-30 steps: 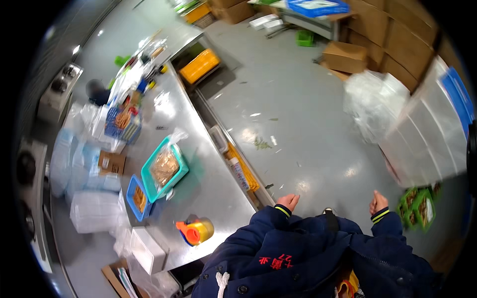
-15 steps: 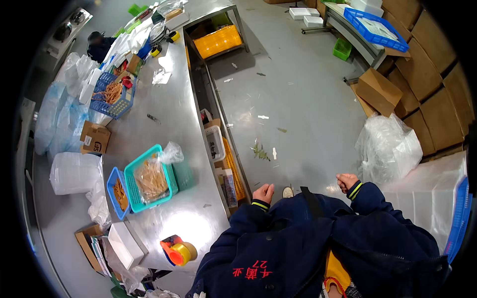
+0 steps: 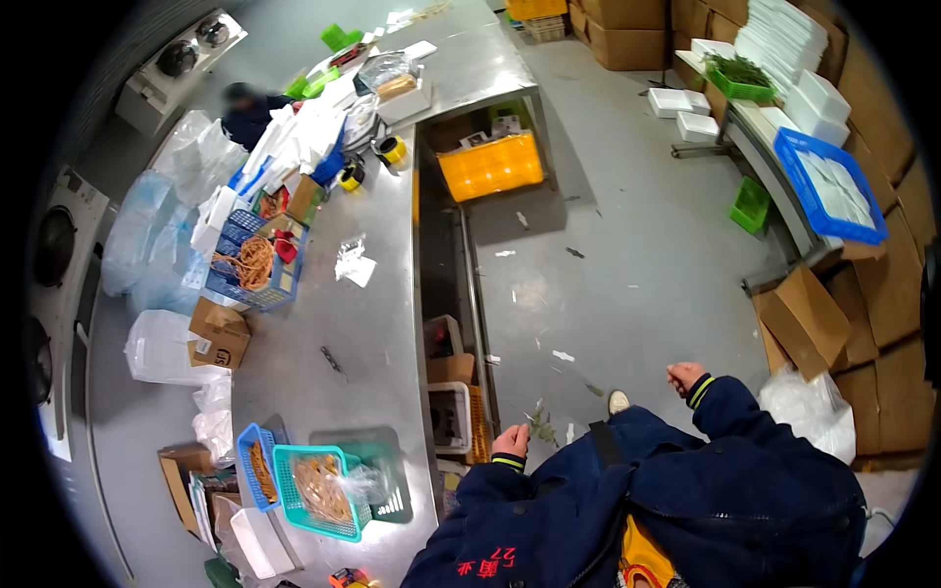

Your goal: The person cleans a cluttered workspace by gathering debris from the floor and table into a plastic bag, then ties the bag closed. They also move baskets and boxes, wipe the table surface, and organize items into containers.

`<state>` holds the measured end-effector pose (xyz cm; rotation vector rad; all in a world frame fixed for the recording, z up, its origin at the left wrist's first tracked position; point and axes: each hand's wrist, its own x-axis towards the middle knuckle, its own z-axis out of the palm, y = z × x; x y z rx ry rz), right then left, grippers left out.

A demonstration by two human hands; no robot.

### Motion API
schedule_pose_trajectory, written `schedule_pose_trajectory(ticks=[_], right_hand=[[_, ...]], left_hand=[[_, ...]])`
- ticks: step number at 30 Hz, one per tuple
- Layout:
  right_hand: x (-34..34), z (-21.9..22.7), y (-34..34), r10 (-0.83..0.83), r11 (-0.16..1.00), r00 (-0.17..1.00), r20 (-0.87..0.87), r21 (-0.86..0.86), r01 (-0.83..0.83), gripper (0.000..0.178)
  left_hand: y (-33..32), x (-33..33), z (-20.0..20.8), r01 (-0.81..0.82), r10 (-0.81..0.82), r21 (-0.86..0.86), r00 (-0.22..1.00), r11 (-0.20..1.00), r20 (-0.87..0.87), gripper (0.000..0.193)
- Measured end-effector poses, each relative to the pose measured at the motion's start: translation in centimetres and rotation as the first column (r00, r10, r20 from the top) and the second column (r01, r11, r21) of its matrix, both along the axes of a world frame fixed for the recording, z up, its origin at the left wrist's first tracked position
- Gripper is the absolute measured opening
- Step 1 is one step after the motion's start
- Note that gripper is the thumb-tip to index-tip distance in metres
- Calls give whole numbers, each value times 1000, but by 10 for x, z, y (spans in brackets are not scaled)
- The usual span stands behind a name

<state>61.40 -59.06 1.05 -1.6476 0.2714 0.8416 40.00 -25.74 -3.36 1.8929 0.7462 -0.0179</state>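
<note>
1. The left hand point(image 3: 511, 441) hangs loosely curled, fingers bent inward, holding nothing. It sits just off the bench's point(image 3: 382, 323) long right edge, near that edge's near end.
2. The right hand point(image 3: 684, 376) is closed into a loose fist, with nothing visible in it, out over the grey floor point(image 3: 627, 265) and well apart from the bench.
3. Nearest thing on the bench to either hand is the teal basket point(image 3: 323, 490), by the near-end corner. It lies to the left of the left hand and a little toward the person.
4. The basket holds tan strands under a crumpled clear bag point(image 3: 365, 482); a smaller blue basket point(image 3: 257, 466) touches its far-left side.
5. The basket's long axis runs roughly along the bench's long edge.
6. The left hand is clearly the nearer one; the right would have to cross the body.
7. Under the bench edge, a white crate point(image 3: 451, 416) sits just beside the left hand.
</note>
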Motion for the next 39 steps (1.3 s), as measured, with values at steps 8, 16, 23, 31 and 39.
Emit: schedule_pose_trajectory(ticks=[8,16,23,31,39], right_hand=[[217,60,204,293,948,946,139,86,-306,27],[318,17,392,563,823,820,102,27,-568,22],[450,54,515,477,875,878,25,78,-478,21],[669,59,675,358,917,933,27,176,-357,27],[931,40,881,300,954,904,306,-79,-290,50]], left_hand=[[62,80,12,-305,302,-193,952,933,-42,33],[233,228,14,-459,449,61,885,886,126,33],[383,380,36,-457,433,42,865,888,255,24],[508,580,88,-372,396,-134,864,918,310,18],[612,766,84,-373,431,-236,856,897,287,26]])
